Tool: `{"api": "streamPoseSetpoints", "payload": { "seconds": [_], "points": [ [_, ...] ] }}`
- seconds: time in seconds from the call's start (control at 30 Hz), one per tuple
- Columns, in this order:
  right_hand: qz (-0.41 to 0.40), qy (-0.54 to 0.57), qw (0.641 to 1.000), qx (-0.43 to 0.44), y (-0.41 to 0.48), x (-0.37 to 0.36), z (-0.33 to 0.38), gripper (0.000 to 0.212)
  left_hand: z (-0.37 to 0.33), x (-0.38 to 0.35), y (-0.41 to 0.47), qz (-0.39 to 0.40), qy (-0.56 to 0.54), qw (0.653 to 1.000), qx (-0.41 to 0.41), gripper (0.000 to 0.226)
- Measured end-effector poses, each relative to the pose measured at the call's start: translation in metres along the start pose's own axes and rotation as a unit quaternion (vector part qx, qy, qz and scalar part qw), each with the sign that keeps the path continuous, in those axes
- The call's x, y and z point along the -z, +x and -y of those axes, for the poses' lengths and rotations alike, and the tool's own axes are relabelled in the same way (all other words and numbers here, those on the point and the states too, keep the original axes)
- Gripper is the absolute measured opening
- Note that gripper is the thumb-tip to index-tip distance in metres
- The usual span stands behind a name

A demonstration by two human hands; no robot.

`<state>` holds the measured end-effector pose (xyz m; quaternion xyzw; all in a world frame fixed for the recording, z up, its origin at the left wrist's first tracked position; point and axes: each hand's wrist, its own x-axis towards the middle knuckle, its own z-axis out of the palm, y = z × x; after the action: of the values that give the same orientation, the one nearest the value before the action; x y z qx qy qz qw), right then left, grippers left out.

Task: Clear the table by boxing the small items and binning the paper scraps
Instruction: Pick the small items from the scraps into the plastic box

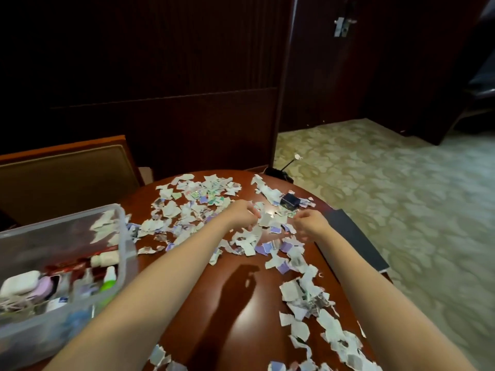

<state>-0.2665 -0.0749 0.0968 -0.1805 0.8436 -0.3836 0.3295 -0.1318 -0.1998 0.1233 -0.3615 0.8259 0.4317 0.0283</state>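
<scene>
Just illegible print on paper scraps [248, 248] beneath left hand [242, 216] and right hand [310, 226].

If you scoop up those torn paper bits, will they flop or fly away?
The paper scraps look thin and ragged, so they would probably flop. They seem very light and may scatter if pushed. The shiny table likely lets them slide.
</scene>
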Motion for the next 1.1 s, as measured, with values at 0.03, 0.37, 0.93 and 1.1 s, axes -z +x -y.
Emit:
{"api": "streamPoseSetpoints", "payload": {
  "seconds": [0.03, 0.37, 0.93, 1.1],
  "points": [
    [-0.006, 0.007, 1.000, -0.005, 0.008, 0.004, -0.005, 0.023, -0.004, -0.004, 0.008, 0.003, -0.012, 1.000, 0.004, 0.015],
    [-0.010, 0.049, 0.999, -0.007, 0.091, 0.029, -0.028, 0.023, -0.027, -0.049, 0.095, -0.008, -0.072, 0.997, 0.027, 0.027],
    [-0.049, -0.192, 0.967, 0.157, 0.183, 0.006, -0.027, 0.053, -0.034, -0.091, 0.177, -0.016, -0.197, 0.972, 0.130, 0.036],
    [-0.064, -0.239, 0.954, 0.169, 0.200, -0.006, -0.041, 0.044, -0.026, -0.091, 0.183, -0.006, -0.196, 0.971, 0.136, 0.037]
  ]
}}
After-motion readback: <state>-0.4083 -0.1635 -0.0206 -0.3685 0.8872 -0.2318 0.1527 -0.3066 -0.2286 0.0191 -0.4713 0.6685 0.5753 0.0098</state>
